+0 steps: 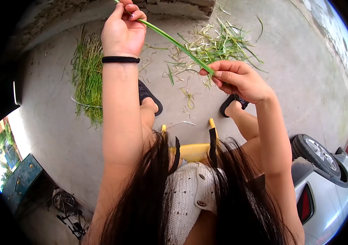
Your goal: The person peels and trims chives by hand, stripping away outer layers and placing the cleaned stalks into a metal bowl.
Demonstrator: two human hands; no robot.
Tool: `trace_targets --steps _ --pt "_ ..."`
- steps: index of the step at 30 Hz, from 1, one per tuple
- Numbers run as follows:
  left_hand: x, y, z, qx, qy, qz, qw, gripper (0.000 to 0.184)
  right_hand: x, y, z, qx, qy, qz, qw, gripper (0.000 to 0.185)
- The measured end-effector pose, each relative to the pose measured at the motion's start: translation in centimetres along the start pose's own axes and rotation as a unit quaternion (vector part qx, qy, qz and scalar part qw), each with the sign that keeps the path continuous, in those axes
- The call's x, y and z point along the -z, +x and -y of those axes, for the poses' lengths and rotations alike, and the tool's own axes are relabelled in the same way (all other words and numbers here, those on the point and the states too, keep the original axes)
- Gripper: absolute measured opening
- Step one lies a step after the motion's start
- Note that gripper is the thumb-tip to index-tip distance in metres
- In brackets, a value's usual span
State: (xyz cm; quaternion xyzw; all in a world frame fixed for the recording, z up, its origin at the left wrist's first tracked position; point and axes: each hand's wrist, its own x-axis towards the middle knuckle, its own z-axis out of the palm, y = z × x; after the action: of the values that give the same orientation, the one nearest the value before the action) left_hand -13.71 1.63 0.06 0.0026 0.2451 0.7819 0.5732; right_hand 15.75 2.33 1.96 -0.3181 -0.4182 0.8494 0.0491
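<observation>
One long, thin green stalk [174, 42], like a chive or spring onion, is stretched slantwise between my two hands. My left hand [124, 32], a black band around its wrist, pinches the upper end near the top edge of the view. Lower down on the right, my right hand [239, 79] grips the other end between thumb and fingers. Beyond my right hand, a loose heap of green and pale trimmings [219, 45] is spread over the floor. A thick bundle of similar green stalks [88, 81] lies left of my left forearm.
Concrete floor [59, 143] surrounds my feet, with scattered scraps [189, 98] between them. Beneath me is a yellow seat [194, 152]. A silver car [325, 204] and a wheel [316, 153] are at right. A bicycle [70, 212] stands at lower left.
</observation>
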Motion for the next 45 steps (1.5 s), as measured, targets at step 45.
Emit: trace_targets --steps 45 --pt "28.0 -2.1 -4.1 0.057 0.891 -0.197 0.406 0.027 -4.4 0.5 -3.6 0.088 -0.663 -0.021 0.743 0.008"
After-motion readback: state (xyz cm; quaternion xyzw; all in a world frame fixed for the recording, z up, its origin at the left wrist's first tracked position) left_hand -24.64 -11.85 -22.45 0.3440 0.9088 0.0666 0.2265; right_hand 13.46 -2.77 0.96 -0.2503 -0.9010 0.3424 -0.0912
